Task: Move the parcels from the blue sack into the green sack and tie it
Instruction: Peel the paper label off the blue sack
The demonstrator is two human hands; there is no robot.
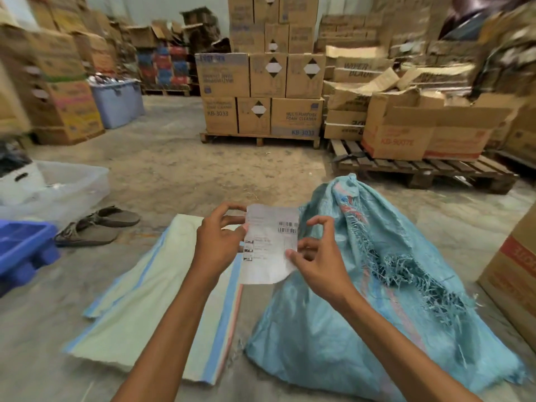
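I am holding a thin white barcoded sheet up in front of me. It could be a flat parcel or only its label; I cannot tell. My left hand is pinching its upper left edge and my right hand is pinching its lower right edge, so both hands are gripping it, probably to keep the curling paper taut enough to read. Just behind it on my right, the blue sack is sitting bulging on the floor, its frayed mouth flopping over — whatever parcels it is carrying are hidden. Beside it on my left, the green sack is lying flat and looking empty, close enough for short transfers, so I am judging the moving as barely begun. Further left, a pair of shoes, a blue crate and a clear tub are resting — and stacked cartons on pallets are lining the back.
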